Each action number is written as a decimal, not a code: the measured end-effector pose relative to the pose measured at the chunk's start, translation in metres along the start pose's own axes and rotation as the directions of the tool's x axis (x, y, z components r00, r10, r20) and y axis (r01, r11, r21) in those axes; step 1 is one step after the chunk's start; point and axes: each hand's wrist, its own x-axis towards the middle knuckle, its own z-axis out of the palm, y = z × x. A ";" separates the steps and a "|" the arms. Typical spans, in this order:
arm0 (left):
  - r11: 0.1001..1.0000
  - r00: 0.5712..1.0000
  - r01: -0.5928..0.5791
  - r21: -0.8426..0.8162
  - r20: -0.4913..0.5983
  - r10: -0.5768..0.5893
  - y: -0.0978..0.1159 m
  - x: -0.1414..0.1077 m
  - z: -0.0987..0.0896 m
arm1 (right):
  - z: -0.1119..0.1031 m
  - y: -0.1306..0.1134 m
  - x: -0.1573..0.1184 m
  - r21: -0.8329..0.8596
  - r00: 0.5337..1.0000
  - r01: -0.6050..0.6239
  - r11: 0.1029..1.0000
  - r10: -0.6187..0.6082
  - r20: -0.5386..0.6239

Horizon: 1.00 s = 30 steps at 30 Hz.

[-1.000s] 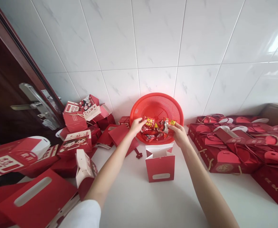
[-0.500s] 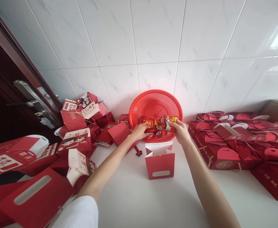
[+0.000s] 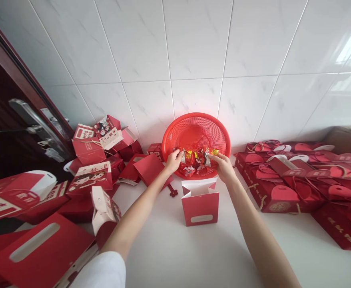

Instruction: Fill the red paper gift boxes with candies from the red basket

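Observation:
A round red plastic basket (image 3: 196, 120) leans against the tiled wall, with several small wrapped packets (image 3: 198, 162) in its lower part. My left hand (image 3: 174, 161) pinches a shiny packet (image 3: 183, 156) at the basket's left front. Across from it, my right hand (image 3: 224, 166) is closed on a black, white and yellow packet (image 3: 207, 156) at the right front. Between my forearms, in front of the basket, a red paper box (image 3: 200, 207) stands upright with its white-lined top open. What lies inside that box is hidden.
Red boxes (image 3: 90, 176), some unfolded or tipped, are piled on the left near a dark door with a metal handle (image 3: 36, 126). Rows of closed red boxes (image 3: 286, 196) with cord handles fill the right. A cardboard box (image 3: 345, 138) sits behind them.
My left hand has risen slightly and now grips a packet. My right hand has shifted a little left with its packet. The view has moved slightly.

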 end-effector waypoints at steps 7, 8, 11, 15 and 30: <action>0.993 1.000 0.007 -0.116 0.007 -0.006 0.006 -0.006 0.010 | -0.003 -0.001 0.001 0.027 0.999 0.002 1.000 -0.003 0.032; 0.991 1.000 0.012 -0.131 0.003 -0.012 0.007 -0.005 0.010 | -0.004 -0.001 0.001 0.025 0.999 0.009 1.000 -0.010 0.040; 0.991 1.000 0.006 -0.132 -0.024 -0.009 0.011 0.000 0.006 | -0.008 -0.005 0.002 0.027 0.999 0.030 0.999 -0.031 0.030; 1.000 1.000 -0.010 0.006 -0.028 0.010 0.017 0.020 -0.006 | -0.018 -0.012 0.004 0.043 0.996 0.084 0.996 -0.082 -0.045; 0.979 0.915 -0.193 0.063 0.373 0.156 0.030 0.041 0.044 | -0.029 -0.028 0.005 0.045 0.978 0.130 0.991 -0.120 -0.168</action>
